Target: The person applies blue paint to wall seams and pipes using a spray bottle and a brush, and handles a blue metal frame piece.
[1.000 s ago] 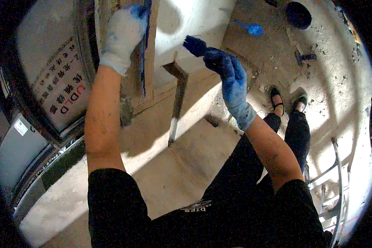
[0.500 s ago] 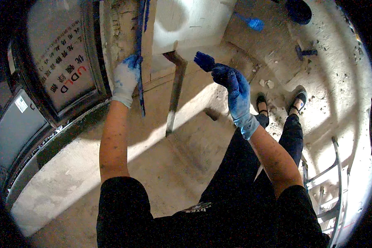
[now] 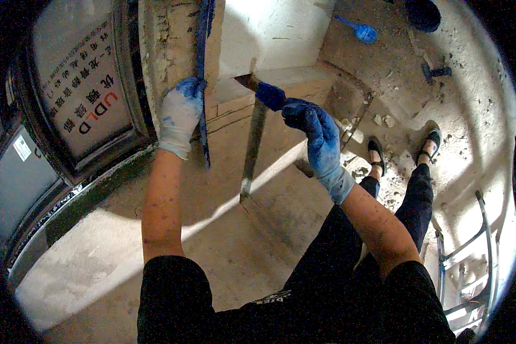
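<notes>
My left hand (image 3: 180, 117), in a white glove with blue-stained fingertips, is closed on a long thin blue-coated strip (image 3: 204, 129). The strip stands alongside the pale wall edge, and its lower end hangs free below my hand. In my right hand (image 3: 321, 143), whose glove is heavily smeared with blue, is a paintbrush (image 3: 270, 96). Dark blue coats its bristles, which point left toward the strip but stay apart from it. My fingers hide the brush handle.
A dark-framed window panel (image 3: 80, 86) stands at the left. A metal ladder (image 3: 487, 252) is at the lower right. On the dusty floor lie a blue scoop-like tool (image 3: 365, 33), a dark T-shaped tool (image 3: 436, 73), rubble (image 3: 384, 120) and a dark round container (image 3: 423, 14).
My right hand has brought the paintbrush left and lower, nearer the strip. My left hand keeps its hold on the strip. The whole view has shifted slightly.
</notes>
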`<state>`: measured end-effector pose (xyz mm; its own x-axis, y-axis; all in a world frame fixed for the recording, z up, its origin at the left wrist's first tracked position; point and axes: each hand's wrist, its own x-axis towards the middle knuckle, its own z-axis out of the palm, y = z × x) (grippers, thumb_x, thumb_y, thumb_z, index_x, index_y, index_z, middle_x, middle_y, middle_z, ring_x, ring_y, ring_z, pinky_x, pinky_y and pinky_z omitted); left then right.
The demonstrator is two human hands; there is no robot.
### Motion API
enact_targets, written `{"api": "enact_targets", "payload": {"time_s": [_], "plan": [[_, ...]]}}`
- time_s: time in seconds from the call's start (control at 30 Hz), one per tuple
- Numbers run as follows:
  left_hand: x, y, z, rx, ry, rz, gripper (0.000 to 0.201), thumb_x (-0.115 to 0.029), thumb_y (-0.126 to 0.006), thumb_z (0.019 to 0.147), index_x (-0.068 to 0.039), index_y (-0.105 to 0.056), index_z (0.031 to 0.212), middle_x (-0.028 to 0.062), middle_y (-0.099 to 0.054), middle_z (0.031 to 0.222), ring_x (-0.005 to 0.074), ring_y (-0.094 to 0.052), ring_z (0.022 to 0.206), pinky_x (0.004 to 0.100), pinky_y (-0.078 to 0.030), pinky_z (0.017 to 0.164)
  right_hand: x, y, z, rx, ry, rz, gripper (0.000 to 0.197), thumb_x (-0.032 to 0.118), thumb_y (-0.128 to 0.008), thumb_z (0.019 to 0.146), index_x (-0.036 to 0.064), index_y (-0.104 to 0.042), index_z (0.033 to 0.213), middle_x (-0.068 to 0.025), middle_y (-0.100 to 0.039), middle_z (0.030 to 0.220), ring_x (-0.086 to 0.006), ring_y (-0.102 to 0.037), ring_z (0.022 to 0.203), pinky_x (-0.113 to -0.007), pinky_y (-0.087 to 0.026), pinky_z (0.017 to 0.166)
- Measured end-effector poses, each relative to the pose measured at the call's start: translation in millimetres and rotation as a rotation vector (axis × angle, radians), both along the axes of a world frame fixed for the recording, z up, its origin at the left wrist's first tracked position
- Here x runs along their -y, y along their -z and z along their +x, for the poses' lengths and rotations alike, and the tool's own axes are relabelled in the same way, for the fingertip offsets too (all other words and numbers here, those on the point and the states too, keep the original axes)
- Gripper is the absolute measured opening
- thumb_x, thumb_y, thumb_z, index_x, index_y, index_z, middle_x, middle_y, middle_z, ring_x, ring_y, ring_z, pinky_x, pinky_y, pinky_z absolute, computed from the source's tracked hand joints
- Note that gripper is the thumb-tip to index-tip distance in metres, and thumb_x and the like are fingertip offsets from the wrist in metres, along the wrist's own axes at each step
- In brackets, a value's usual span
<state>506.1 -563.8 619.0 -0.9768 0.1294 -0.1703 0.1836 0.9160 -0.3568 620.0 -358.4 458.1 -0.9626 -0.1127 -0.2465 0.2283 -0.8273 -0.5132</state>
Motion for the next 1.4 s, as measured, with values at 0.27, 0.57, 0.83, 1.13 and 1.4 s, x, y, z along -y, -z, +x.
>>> {"api": "enact_targets", "payload": {"time_s": [0.27,0.57,0.83,1.13,1.4], "plan": [[8.6,3.8,3.8,0.010,-0.021,0.031,0.021,-0.023,-0.057,0.085,-0.006,-0.066,0.090,0.0184,-0.064,0.083,0.0378,-0.061,0.076,0.0421,-0.050,0.067,6.4,-18.6,-14.8,-0.041,0.055,-0.115,0.036,0.026,-0.041,0.098,-0.0034,-0.055,0.112,-0.0113,-0.061,0.110,-0.0191,-0.059,0.098,-0.033,-0.046,0.088],[5.4,4.7,2.4,0.001,-0.038,0.019,0.021,-0.024,-0.056,0.085,-0.005,-0.065,0.085,0.0187,-0.063,0.081,0.0396,-0.059,0.074,0.0446,-0.048,0.064,28.7,-25.1,-46.1,-0.049,0.102,-0.138,0.031,0.021,-0.041,0.098,-0.0034,-0.057,0.108,-0.0119,-0.061,0.109,-0.0191,-0.059,0.098,-0.033,-0.046,0.089],[4.8,5.7,0.9,0.002,-0.039,0.003,0.021,-0.024,-0.056,0.084,-0.005,-0.066,0.085,0.0197,-0.062,0.080,0.0397,-0.059,0.074,0.0456,-0.048,0.064,50.5,-25.5,-108.1,-0.106,0.219,-0.062,0.035,0.024,-0.041,0.098,-0.0050,-0.058,0.107,-0.0143,-0.063,0.102,-0.0210,-0.062,0.092,-0.035,-0.051,0.086],[-3.4,0.7,0.1,0.038,-0.016,0.071,0.020,-0.023,-0.058,0.083,-0.004,-0.066,0.085,0.0195,-0.063,0.081,0.0391,-0.060,0.073,0.0444,-0.049,0.064,67.1,-28.6,-131.6,-0.079,0.209,-0.123,0.037,0.038,-0.048,0.094,0.0055,-0.059,0.109,-0.0051,-0.063,0.102,-0.0171,-0.059,0.096,-0.033,-0.048,0.080],[4.8,1.1,0.5,0.018,0.079,0.073,0.019,-0.021,-0.058,0.083,-0.004,-0.065,0.082,0.0188,-0.063,0.079,0.0386,-0.060,0.073,0.0433,-0.049,0.063,84.9,-26.5,-85.2,-0.118,0.157,-0.122,0.033,0.024,-0.044,0.097,-0.0046,-0.057,0.108,-0.0122,-0.063,0.104,-0.0192,-0.061,0.094,-0.033,-0.050,0.085]]}}
